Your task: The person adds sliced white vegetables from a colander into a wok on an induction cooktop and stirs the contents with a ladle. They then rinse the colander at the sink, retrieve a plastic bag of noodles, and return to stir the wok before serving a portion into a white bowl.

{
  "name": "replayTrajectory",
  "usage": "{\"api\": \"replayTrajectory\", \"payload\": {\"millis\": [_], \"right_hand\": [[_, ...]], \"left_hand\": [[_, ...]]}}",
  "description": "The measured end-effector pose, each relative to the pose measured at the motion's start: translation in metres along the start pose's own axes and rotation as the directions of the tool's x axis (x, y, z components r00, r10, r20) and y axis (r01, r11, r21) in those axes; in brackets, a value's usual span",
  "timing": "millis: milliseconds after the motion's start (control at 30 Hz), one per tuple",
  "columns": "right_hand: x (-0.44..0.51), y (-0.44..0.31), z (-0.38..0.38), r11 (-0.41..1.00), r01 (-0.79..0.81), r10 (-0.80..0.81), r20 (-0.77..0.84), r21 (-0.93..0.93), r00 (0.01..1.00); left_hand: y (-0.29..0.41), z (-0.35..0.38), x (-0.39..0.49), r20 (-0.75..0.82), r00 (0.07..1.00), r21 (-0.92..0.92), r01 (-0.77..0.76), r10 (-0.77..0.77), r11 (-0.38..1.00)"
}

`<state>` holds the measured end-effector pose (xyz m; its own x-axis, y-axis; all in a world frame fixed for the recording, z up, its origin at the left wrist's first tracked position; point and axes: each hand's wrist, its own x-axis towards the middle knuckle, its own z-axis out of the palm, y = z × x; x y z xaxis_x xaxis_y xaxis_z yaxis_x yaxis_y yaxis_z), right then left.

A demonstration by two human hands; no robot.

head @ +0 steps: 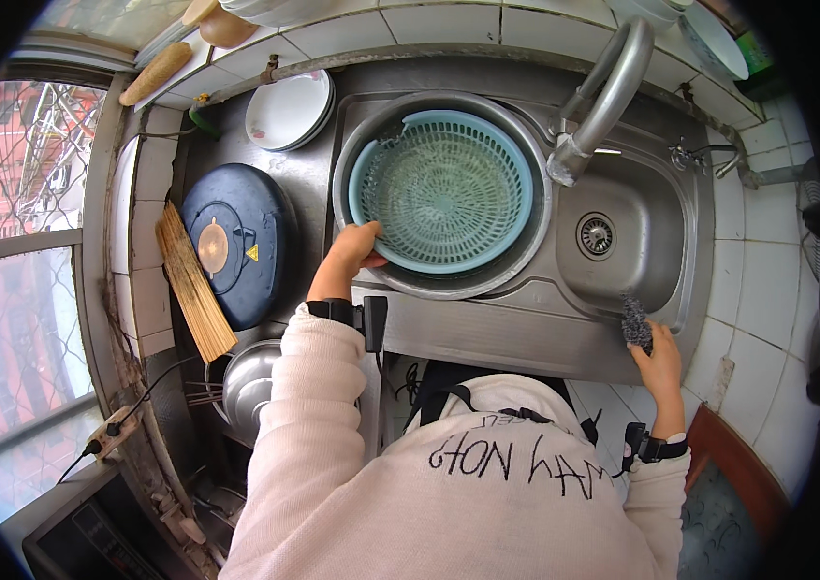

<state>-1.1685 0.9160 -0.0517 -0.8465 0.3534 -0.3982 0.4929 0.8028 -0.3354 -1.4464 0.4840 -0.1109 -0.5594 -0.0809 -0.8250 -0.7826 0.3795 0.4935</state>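
My left hand grips the near-left rim of a light blue plastic colander. The colander sits inside a round metal basin, and what looks like water shows through its slots. A piece of its rim appears broken away at the upper left. In my right hand is a dark grey scouring pad, held over the front edge of the sink bowl. The fingers close around the pad's lower end.
A curved faucet rises between basin and sink bowl. Stacked white plates, a dark blue appliance lid and a wooden board occupy the left counter. Below them stands a lidded metal pot. Bowls rest on the back-right ledge.
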Motion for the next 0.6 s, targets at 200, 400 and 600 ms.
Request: {"api": "replayTrajectory", "payload": {"millis": [200,400,600], "right_hand": [[-0.005,0.003,0.000,1.000,0.015,-0.015,0.006,0.018,1.000],[-0.007,0.004,0.001,0.999,0.032,-0.032,-0.008,0.042,0.999],[-0.006,-0.002,0.001,0.998,0.043,-0.044,0.012,0.050,0.999]], "left_hand": [[-0.014,0.019,0.016,0.099,0.984,-0.087,0.156,-0.147,0.984],[-0.022,0.023,0.023,0.051,0.998,-0.155,-0.014,0.022,0.988],[-0.033,0.038,0.032,-0.112,0.984,-0.314,-0.171,0.142,0.934]]}}
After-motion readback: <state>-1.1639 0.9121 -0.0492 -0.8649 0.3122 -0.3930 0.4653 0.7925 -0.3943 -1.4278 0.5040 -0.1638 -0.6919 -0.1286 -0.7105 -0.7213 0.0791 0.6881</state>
